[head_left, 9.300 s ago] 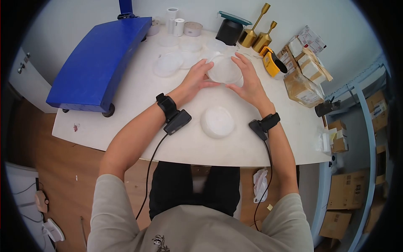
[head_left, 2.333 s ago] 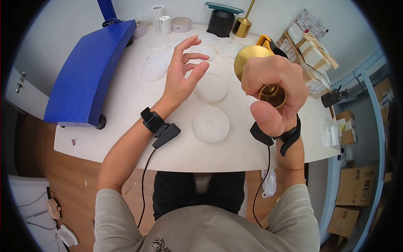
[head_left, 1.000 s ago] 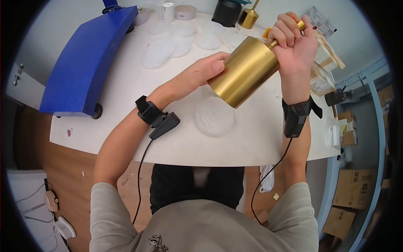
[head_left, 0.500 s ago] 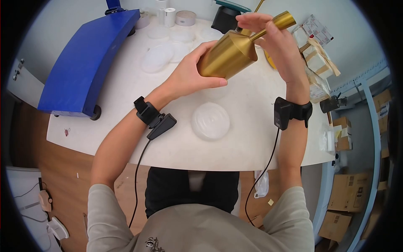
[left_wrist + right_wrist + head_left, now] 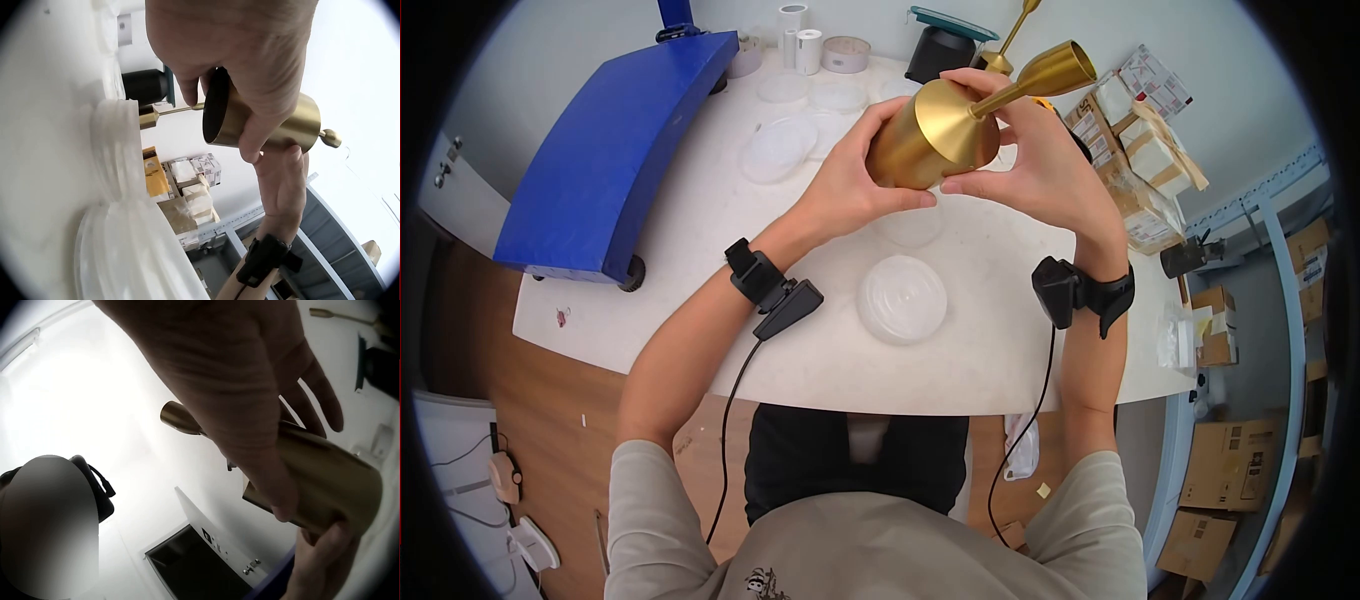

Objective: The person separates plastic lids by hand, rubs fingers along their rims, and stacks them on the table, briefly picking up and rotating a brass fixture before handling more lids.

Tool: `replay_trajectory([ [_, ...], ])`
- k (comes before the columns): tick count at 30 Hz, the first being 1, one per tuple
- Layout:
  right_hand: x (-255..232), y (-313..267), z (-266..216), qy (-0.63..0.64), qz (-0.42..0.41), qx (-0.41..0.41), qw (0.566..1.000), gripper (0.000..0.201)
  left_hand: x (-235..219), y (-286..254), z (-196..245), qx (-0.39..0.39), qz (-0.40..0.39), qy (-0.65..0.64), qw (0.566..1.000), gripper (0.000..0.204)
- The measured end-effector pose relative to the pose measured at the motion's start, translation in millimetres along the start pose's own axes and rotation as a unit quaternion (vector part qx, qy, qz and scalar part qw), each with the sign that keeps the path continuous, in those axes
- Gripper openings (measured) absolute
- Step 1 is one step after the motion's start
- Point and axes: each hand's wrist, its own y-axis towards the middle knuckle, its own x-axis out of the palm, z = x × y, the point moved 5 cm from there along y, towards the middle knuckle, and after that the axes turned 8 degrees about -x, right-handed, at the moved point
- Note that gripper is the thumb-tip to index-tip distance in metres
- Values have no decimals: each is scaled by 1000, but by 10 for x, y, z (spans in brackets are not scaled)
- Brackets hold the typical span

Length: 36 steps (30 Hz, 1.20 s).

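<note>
Both hands hold a gold metal candlestick (image 5: 922,138) tilted above the table. It has a cylindrical body, conical shoulder, thin stem and small cup, the cup pointing up and right. My left hand (image 5: 847,188) grips the lower part of the body, thumb along its near side. Around the shoulder end curls my right hand (image 5: 1055,172), with its thumb close to the left thumb. In the left wrist view the candlestick's base (image 5: 217,115) looks dark and hollow. Below the hands, a round translucent plastic container (image 5: 903,299) sits on the table, with another container (image 5: 908,226) behind it.
A large blue platform (image 5: 615,160) stands at the left of the white table (image 5: 990,350). Several translucent round lids (image 5: 780,150) lie at the back. A second gold candlestick (image 5: 998,62), a black container (image 5: 940,60) and stacked boxes (image 5: 1140,150) line the far right.
Earlier both hands held a translucent container farther back. The right hand then lifted the gold candlestick by its stem. The left hand took the body, and the right shifted to the shoulder.
</note>
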Motion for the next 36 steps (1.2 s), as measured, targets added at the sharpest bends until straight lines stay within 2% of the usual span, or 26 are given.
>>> replay_trajectory([
  [5, 23, 3, -62, -17, -23, 36, 999, 79, 3, 12, -36, 15, -5, -6, 1000, 88],
  [7, -2, 6, -150, -45, 2, -16, 999, 80, 7, 9, -23, 20, -8, -1, 1000, 89],
  [14, 0, 2, -231, -22, 25, -54, 998, 86, 46, -23, 46, -47, -54, -47, 996, 88],
  [16, 3, 3, -283, -64, 35, -114, 991, 79, 49, -25, 40, -51, -58, -46, 996, 87],
  [25, 73, 10, -262, -20, 24, -79, 996, 84, 21, -17, 3, -43, -52, -25, 997, 87],
  [35, 30, 0, -230, -32, 13, -69, 997, 84, 38, -19, -6, -51, -51, -10, 997, 85],
  [36, 25, -8, -185, -11, 7, -38, 999, 84, 43, -18, 2, -59, -50, -23, 997, 86],
])
